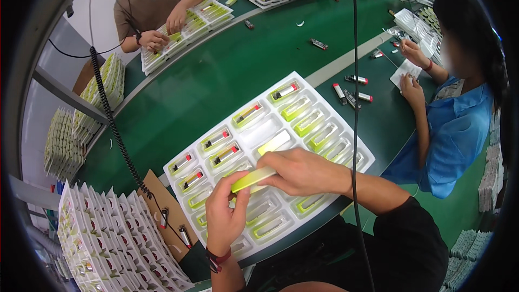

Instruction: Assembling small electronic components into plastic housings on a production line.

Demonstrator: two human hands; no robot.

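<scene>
Both my hands are over a white compartment tray [260, 131], gripping one oblong yellow-green and whitish plastic casing [253, 179]. My left hand [226, 211] pinches its near-left end between thumb and fingers. From the right, my right hand [303, 172] closes on the other end, hiding part of it. Just beyond my right hand, a similar closed casing [274, 143] lies in the tray. Several open green casings toward the far and left sides hold a silver cylinder with a red end [248, 114]. Other green casings [308, 123] in the tray show no cylinder.
Tall stacked trays [119, 238] stand at lower left beside a cardboard sheet [157, 205]. A coiled cord [111, 119] and a black cable [355, 75] hang across the view. Loose cylinders [340, 93] lie on the green table. Co-workers handle parts at far left and right.
</scene>
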